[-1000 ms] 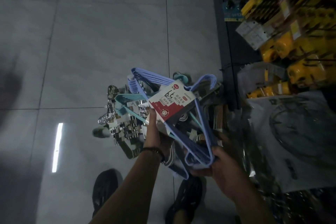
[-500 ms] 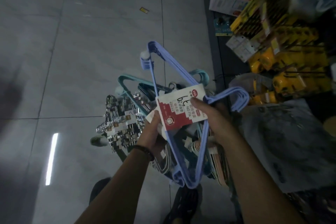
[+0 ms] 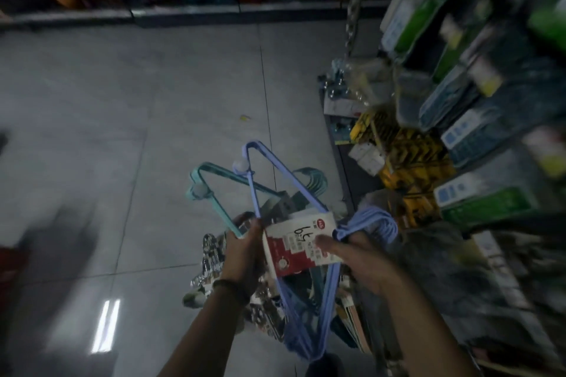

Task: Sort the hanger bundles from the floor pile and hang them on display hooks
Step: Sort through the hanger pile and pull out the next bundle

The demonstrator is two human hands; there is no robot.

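I hold a bundle of light-blue plastic hangers [image 3: 329, 291] with a red-and-white price card [image 3: 298, 242] wrapped around it. My left hand [image 3: 242, 251] grips the bundle's left side at the card's edge. My right hand [image 3: 358, 257] holds the card's right end, just below the blue hooks [image 3: 372, 223]. Beneath the bundle, the floor pile [image 3: 214, 260] contains a teal hanger bundle [image 3: 214, 190] and shiny metal clip hangers.
A display rack on the right carries yellow packets [image 3: 407, 156] and green and blue packaged goods [image 3: 490, 199]. Shelving [image 3: 183, 12] runs along the far wall. Grey tiled floor [image 3: 137, 131] spreads to the left. My dark shoe [image 3: 324, 366] is at the bottom edge.
The camera has tilted up, bringing the far shelving and more of the rack into view. My right hand shifted from the bundle's lower corner to the card beside the hooks.
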